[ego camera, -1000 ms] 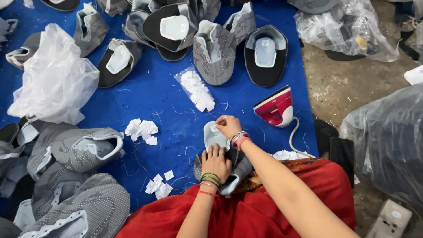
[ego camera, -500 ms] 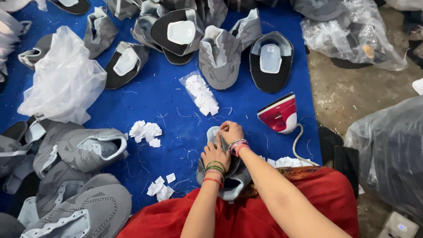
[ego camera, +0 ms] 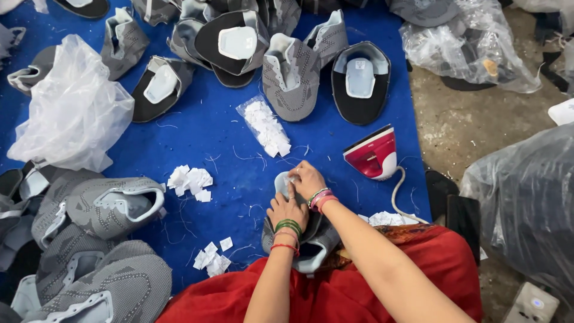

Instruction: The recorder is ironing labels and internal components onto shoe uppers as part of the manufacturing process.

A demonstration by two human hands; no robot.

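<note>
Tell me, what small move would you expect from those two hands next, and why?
Probably pressing flat the small white piece. The right hand pinches it at the pale tongue of the grey shoe upper, which the left hand pins to the blue mat, so it looks placed but not smoothed.

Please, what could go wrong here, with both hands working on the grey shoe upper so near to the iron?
1. The red and white iron stands close beside the right hand; if it is hot, a wrist or the cord could brush it.
2. The left hand presses the grey shoe upper partly on the lap; it might slip.
3. The loose white paper pieces could scatter.
</note>
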